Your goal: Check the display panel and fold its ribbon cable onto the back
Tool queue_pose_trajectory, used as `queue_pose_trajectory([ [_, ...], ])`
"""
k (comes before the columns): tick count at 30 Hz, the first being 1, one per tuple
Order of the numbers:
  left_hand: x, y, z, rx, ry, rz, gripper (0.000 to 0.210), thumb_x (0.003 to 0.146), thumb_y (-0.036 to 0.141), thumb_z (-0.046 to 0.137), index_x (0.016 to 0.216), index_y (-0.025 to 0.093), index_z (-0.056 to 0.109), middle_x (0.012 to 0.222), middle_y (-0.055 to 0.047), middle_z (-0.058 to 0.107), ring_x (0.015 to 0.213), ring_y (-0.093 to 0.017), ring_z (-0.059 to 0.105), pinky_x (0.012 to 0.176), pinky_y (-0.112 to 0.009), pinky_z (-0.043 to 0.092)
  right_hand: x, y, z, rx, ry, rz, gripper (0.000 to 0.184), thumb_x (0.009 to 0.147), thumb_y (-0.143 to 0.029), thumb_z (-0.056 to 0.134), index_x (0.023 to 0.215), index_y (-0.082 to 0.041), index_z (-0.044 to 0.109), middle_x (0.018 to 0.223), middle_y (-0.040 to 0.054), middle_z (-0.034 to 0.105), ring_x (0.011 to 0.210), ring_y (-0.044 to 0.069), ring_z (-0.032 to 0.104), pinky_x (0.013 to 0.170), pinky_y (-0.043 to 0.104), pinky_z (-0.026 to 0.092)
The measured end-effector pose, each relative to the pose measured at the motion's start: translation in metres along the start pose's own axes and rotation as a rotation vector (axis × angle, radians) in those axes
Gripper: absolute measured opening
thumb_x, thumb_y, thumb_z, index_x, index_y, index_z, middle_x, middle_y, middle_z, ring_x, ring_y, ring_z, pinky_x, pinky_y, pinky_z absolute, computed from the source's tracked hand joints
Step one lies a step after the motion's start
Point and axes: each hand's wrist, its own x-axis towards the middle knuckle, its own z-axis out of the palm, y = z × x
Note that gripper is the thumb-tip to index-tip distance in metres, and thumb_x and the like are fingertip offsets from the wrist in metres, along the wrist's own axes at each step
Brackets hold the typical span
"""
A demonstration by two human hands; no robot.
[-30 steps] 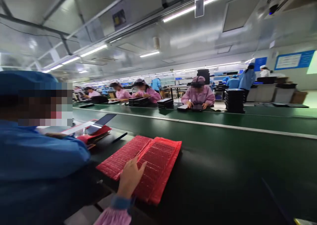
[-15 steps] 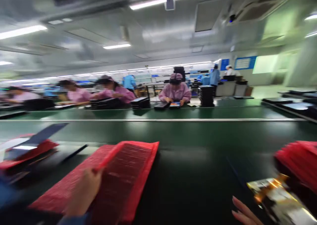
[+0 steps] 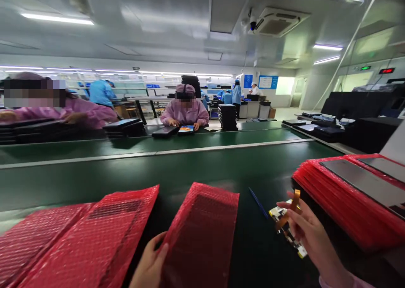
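Observation:
My left hand (image 3: 152, 260) grips the left edge of a red bubble-wrap bag (image 3: 202, 237), thumb on top. A dark flat shape shows through the bag. My right hand (image 3: 305, 226) pinches an amber flex cable (image 3: 295, 200) between thumb and fingers. Just under those fingers is a narrow circuit board (image 3: 278, 213) with white and gold patches; I cannot tell whether the cable is joined to it. Beside the board lies a blue pen-like stick (image 3: 257, 202).
More red bubble-wrap bags (image 3: 85, 241) lie at left. At right rises a stack of red bags (image 3: 341, 203) topped by grey flat panels (image 3: 360, 180). Across the green bench (image 3: 202, 163), a co-worker in pink (image 3: 185, 108) handles a lit tablet (image 3: 186, 129) near black stacks (image 3: 227, 117).
The view has swung right. My right hand, earlier with fingers apart beside the shiny parts, now pinches the flex cable. My left hand still holds a red bag's edge.

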Motion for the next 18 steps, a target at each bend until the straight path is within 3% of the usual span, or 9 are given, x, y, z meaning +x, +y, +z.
queue_pose_trajectory([
  [4,-0.032,-0.007,0.027,-0.095,-0.136,-0.036,0.076,0.063,0.056,0.061,0.122,0.010,0.048,0.136,-0.025,0.057,0.126,-0.039,0.056,0.111,-0.049,0.041,-0.024,-0.009,0.012,-0.413,-0.111,-0.242,0.039,0.092,-0.049,0.065,0.120,-0.023,0.061,0.097,0.0073,0.071,0.036,0.007,0.045,0.033,0.018,0.040],
  [7,-0.055,-0.004,0.030,0.012,-0.276,0.033,0.085,0.072,0.049,0.057,0.140,0.004,0.033,0.150,-0.026,0.043,0.139,-0.036,0.042,0.118,-0.048,0.030,-0.045,-0.005,0.021,-0.671,-0.338,-0.434,0.024,0.101,-0.035,0.051,0.120,-0.027,0.064,0.084,0.0017,0.072,0.038,0.010,0.051,0.039,0.019,0.047],
  [10,-0.068,0.008,0.031,0.071,-0.300,0.032,0.091,0.073,0.042,0.054,0.148,0.002,0.023,0.158,-0.024,0.032,0.145,-0.033,0.032,0.121,-0.044,0.024,-0.058,0.005,0.034,-0.824,-0.655,-0.717,0.033,0.098,-0.015,0.046,0.125,-0.027,0.060,0.099,0.0023,0.074,0.078,0.017,0.072,0.070,0.020,0.060],
  [12,-0.070,0.014,0.031,0.037,-0.283,0.002,0.099,0.068,0.039,0.060,0.149,-0.002,0.019,0.159,-0.026,0.027,0.146,-0.034,0.029,0.122,-0.044,0.021,-0.059,0.014,0.041,-0.848,-0.781,-0.821,0.043,0.094,-0.007,0.043,0.130,-0.025,0.055,0.122,0.0035,0.068,0.107,0.018,0.067,0.091,0.021,0.055],
  [14,-0.068,0.016,0.032,-0.059,-0.275,-0.042,0.108,0.062,0.037,0.069,0.147,-0.007,0.018,0.157,-0.031,0.027,0.146,-0.038,0.028,0.122,-0.047,0.018,-0.051,0.022,0.043,-0.868,-0.750,-0.814,0.042,0.093,-0.006,0.041,0.127,-0.025,0.056,0.123,0.0026,0.067,0.110,0.016,0.065,0.094,0.021,0.053],
  [16,-0.064,0.014,0.034,-0.177,-0.313,-0.087,0.105,0.060,0.038,0.075,0.143,-0.007,0.028,0.151,-0.033,0.038,0.141,-0.040,0.036,0.119,-0.048,0.024,-0.033,0.028,0.037,-0.898,-0.561,-0.763,0.029,0.095,-0.016,0.045,0.114,-0.026,0.064,0.114,0.0018,0.071,0.099,0.019,0.070,0.086,0.025,0.059],
  [18,-0.062,0.013,0.036,-0.278,-0.396,-0.120,0.087,0.061,0.043,0.077,0.131,0.001,0.048,0.138,-0.027,0.055,0.129,-0.040,0.051,0.111,-0.046,0.037,-0.010,0.030,0.027,-0.908,-0.338,-0.700,0.021,0.097,-0.026,0.049,0.106,-0.024,0.067,0.097,0.0038,0.074,0.074,0.021,0.074,0.066,0.027,0.064],
])
